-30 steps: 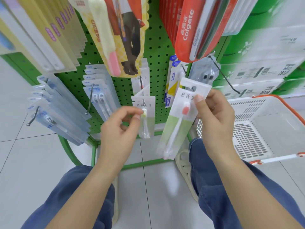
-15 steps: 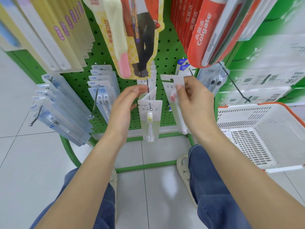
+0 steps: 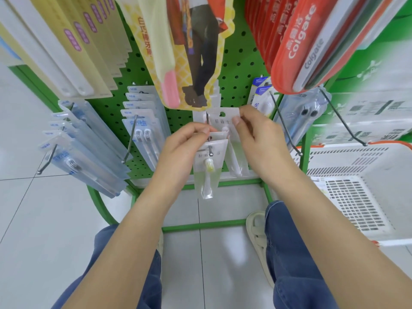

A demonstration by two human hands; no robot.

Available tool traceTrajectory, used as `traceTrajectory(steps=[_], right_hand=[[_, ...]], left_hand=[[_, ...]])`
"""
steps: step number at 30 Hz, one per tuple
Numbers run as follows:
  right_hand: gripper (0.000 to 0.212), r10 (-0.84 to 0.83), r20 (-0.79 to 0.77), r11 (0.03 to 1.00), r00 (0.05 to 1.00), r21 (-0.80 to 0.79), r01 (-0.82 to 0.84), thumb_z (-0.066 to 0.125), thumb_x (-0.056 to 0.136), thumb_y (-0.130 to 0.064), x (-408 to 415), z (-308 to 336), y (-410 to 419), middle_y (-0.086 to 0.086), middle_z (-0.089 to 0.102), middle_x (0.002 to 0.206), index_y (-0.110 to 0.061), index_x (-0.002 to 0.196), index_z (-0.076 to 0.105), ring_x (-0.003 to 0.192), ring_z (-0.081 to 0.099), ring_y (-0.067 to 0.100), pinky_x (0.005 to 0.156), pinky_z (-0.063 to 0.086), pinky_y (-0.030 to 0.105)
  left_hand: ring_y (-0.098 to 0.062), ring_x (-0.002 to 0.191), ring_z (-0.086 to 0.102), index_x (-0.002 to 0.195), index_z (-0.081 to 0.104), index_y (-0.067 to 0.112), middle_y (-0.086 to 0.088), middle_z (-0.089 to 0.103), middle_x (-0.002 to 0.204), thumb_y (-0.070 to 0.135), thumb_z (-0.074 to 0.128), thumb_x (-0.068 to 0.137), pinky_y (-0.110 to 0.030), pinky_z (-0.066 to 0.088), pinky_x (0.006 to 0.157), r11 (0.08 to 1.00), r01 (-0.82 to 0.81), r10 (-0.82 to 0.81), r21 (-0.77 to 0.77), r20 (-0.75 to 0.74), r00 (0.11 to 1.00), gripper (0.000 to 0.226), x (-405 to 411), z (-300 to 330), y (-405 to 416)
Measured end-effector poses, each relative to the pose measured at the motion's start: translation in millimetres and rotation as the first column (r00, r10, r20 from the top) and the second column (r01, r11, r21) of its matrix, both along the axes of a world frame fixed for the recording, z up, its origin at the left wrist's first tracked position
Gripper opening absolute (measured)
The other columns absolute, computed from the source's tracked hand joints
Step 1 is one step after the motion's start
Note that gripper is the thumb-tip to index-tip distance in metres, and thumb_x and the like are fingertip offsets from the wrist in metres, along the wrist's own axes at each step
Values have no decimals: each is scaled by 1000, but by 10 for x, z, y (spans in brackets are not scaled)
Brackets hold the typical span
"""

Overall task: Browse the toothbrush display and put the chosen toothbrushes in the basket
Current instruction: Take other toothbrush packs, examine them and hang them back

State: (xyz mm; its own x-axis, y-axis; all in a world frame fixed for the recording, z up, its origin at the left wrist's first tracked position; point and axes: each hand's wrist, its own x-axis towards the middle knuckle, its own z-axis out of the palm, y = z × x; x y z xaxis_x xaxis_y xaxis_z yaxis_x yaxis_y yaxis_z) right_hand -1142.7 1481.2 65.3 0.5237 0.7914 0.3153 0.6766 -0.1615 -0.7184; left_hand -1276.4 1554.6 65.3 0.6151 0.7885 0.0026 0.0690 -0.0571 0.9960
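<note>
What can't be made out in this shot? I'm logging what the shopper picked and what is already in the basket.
Head view only:
- Basket: cut off by the right edge; its near corner sits behind the right arm, so the contents stay uncertain.
- Pack pinched by the right hand: its brush is mostly behind the yellow-bristled pack and the fingers.
- Left hand: its grip is hidden behind its own fingers.
- Upper packs: cut off at top, blurred.
</note>
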Motion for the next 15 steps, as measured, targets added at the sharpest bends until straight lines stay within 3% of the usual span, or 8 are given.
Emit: traceTrajectory(steps=[4,7,12,15], right_hand=[[16,17,34,1000,999,0,-17,47,100,-15,23,14,-10,-7,35,54,-16,84,47,54,39,8,53,26,29],[18,29,32,999,999,-20,-28,47,100,-15,60,24,-17,-6,35,53,-15,82,46,53,40,3,52,30,16],[18,54,22,997,998,-63,-52,48,100,-17,130,30,-24,-7,37,54,-10,84,53,52,38,6,51,29,18],[19,71,9,995,997,-65,-70,48,100,-18,134,11,-18,-6,39,55,-5,92,59,53,37,8,52,29,19]], left_hand=[[5,82,60,88,68,23,13,67,85,15,52,97,-4,42,74,1000,-4,4,-2,-1,1000,20,-33,8,-19],[2,83,60,88,68,24,12,67,87,17,53,96,-6,43,75,1000,-10,10,-17,-6,1000,18,-41,12,-28],[-5,89,61,90,68,23,8,67,91,17,54,96,-16,45,85,999,-14,14,-35,-9,1000,17,-34,16,-30],[-3,89,61,91,68,22,10,67,90,16,54,96,-12,46,82,999,-4,4,-39,-6,1000,16,-26,15,-32]])
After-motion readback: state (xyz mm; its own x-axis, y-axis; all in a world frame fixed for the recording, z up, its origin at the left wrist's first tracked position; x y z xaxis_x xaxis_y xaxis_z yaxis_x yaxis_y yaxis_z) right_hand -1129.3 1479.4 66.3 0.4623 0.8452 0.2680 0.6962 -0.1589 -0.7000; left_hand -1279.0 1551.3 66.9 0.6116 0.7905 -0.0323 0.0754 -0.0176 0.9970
